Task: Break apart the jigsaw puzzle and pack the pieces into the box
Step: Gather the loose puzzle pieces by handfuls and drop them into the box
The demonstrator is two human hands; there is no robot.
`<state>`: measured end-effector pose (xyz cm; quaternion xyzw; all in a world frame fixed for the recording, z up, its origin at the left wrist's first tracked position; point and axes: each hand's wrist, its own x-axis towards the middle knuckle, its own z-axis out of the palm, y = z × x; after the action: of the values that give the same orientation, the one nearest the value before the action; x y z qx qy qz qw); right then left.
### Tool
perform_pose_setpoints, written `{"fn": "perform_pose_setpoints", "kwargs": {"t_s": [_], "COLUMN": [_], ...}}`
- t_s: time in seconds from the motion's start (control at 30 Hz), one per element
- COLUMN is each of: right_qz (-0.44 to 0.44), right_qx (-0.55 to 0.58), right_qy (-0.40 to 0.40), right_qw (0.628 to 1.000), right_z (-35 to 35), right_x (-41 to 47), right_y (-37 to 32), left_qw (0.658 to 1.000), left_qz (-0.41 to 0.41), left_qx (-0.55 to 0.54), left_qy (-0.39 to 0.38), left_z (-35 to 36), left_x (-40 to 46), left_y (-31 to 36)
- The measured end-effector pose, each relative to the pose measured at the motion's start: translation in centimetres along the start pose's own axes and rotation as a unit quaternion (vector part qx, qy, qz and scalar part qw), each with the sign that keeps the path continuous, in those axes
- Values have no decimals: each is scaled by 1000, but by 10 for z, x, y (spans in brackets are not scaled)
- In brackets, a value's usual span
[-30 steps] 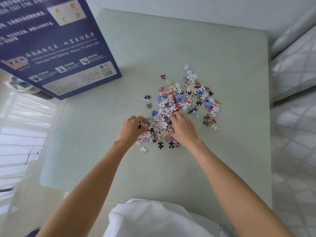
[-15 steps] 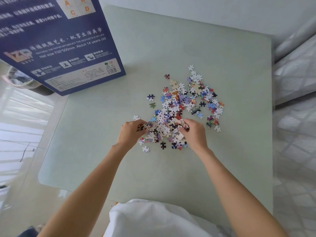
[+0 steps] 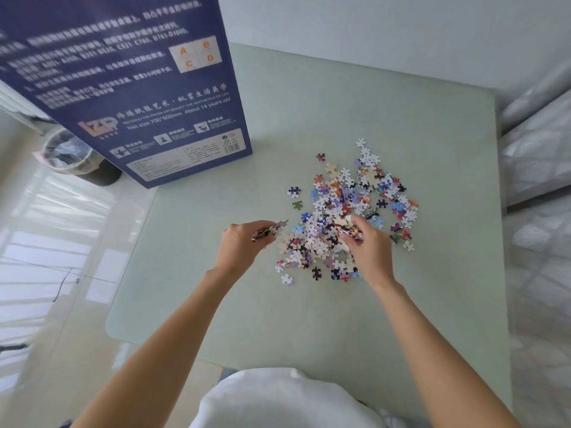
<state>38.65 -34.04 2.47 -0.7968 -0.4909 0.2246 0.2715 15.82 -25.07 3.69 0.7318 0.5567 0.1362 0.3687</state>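
The box (image 3: 123, 88) stands tall at the far left of the worktop (image 3: 309, 319), its printed blue face toward you. It fills more of your view than half a second ago, when only its lower part showed. That suggests your head has turned toward it, most likely for a drop-off. You cannot see its opening from here, so you cannot tell how many pieces are already inside.

The loose pile of puzzle pieces (image 3: 349, 208) lies right of centre on the worktop, all of it broken apart and still spread much as before. Plenty remains to pack.

Your left hand (image 3: 244, 245) has come away from the pile's left edge, where it was digging a second ago. It now sits just beside the pile, fingers (image 3: 262, 227) curled round a small clump of pieces (image 3: 268, 231), one grey piece poking out at the tip.

Your right hand (image 3: 367, 245) stays over the near-right part of the pile, fingers bent round a gathered bunch (image 3: 350, 231) that looks partly raised off the heap.

With both handfuls gathered, the next move is probably the carry to the box.
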Motion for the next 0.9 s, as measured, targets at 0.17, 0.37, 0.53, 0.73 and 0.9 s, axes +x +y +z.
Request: {"fn": "perform_pose_setpoints", "kwargs": {"t_s": [0.17, 0.37, 0.53, 0.73, 0.9], "right_qz": [-8, -66, -180, -268, -325], "right_qx": [65, 188, 262, 311, 288], "right_qy": [26, 75, 102, 130, 132], "right_qw": [998, 977, 942, 903, 891], "right_z": [-18, -53, -86, -106, -98], "right_x": [-2, 12, 50, 107, 146], "right_y": [-45, -135, -234, -330, -377], "left_qw": [998, 972, 902, 901, 941], "left_qz": [45, 182, 301, 280, 206], "left_qx": [-7, -44, 35, 115, 182], "left_qy": [32, 140, 307, 311, 199], "left_z": [-42, -141, -255, -332, -334], "left_x": [-3, 5, 30, 84, 116], "left_y": [7, 36, 72, 88, 69]}}
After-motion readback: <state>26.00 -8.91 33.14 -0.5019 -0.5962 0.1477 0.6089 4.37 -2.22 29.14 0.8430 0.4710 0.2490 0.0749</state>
